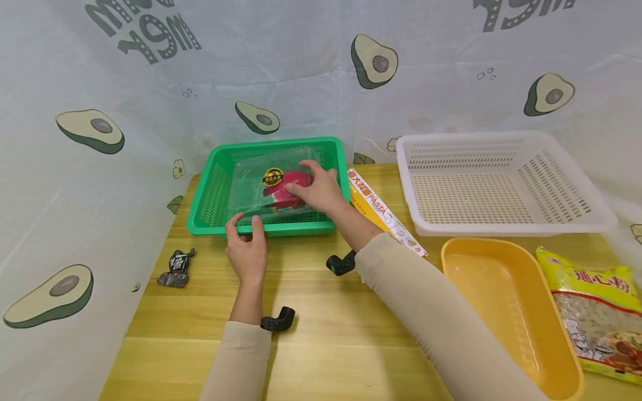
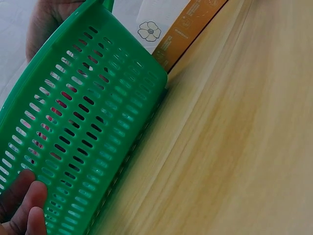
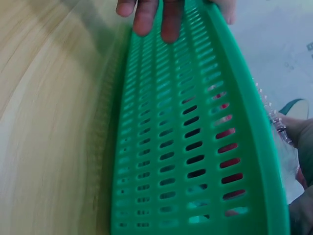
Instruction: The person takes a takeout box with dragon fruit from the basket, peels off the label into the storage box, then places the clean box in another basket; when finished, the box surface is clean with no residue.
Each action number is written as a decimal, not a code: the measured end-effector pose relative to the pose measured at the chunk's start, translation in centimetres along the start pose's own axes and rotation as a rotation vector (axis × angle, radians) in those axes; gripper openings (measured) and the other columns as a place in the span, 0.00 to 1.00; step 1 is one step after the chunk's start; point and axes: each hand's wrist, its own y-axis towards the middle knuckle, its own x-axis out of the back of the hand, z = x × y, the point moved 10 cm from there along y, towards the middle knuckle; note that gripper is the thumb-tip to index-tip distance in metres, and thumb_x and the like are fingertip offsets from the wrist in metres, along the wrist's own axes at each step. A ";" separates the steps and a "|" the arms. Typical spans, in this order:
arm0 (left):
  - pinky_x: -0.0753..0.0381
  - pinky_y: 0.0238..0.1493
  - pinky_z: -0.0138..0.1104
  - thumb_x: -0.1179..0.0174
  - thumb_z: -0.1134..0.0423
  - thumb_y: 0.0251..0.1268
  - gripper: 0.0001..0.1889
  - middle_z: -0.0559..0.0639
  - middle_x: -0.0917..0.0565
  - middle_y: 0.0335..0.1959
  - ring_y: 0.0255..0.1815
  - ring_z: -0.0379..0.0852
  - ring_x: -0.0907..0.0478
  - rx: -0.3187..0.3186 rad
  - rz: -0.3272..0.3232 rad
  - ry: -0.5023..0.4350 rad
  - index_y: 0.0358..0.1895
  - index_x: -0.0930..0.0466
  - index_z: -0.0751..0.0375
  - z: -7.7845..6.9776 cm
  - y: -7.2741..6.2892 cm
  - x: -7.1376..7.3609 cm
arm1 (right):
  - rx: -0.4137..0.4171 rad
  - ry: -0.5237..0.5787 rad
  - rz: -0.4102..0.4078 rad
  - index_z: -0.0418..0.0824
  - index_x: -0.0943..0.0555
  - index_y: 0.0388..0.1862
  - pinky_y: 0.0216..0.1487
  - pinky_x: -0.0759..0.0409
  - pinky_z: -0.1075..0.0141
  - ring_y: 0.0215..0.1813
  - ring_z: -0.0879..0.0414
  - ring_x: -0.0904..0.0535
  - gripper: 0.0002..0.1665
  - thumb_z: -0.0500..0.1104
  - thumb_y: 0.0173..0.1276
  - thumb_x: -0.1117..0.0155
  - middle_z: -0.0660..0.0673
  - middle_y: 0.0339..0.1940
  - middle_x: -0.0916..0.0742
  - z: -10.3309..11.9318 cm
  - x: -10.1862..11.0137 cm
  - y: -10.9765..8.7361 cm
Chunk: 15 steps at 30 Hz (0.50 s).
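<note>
A green plastic basket with slotted walls stands on the wooden table at the back left. In it lies a clear plastic fruit bag with a black and gold label and a reddish-pink fruit inside. My left hand holds the basket's front rim, thumb and one finger over the top; its other fingers rest against the slotted outer wall. Reaching in over the right side, my right hand grips the bag around the fruit, thumb on top and fingers spread to the far side.
A long pasta box lies right of the green basket. Beyond it stand a white basket and a yellow tray, with a bag of macaroni at far right. A small black packet lies at the left edge.
</note>
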 end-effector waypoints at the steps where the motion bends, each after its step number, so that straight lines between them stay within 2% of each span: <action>1: 0.29 0.15 0.32 0.41 0.44 0.74 0.25 0.71 0.14 0.26 0.21 0.68 0.17 0.001 0.001 -0.003 0.66 0.27 0.53 0.0 0.0 0.0 | 0.007 -0.006 -0.006 0.56 0.33 0.76 0.58 0.19 0.49 0.65 0.43 0.33 0.39 0.57 0.69 0.31 0.34 0.69 0.30 0.2 0.1 -0.1; 9: 0.27 0.16 0.33 0.42 0.44 0.74 0.26 0.70 0.14 0.26 0.22 0.68 0.16 0.010 0.011 0.002 0.67 0.27 0.53 0.2 0.0 0.0 | 0.033 -0.019 -0.040 0.56 0.31 0.75 0.51 0.19 0.52 0.61 0.44 0.31 0.37 0.57 0.70 0.32 0.34 0.66 0.29 1.2 0.7 -1.0; 15: 0.27 0.16 0.32 0.42 0.45 0.74 0.26 0.69 0.13 0.25 0.21 0.67 0.16 -0.005 0.006 -0.002 0.66 0.27 0.56 0.0 0.1 0.0 | 0.030 -0.001 -0.076 0.57 0.29 0.74 0.42 0.22 0.56 0.53 0.44 0.29 0.34 0.55 0.71 0.32 0.34 0.64 0.29 1.5 1.6 -1.3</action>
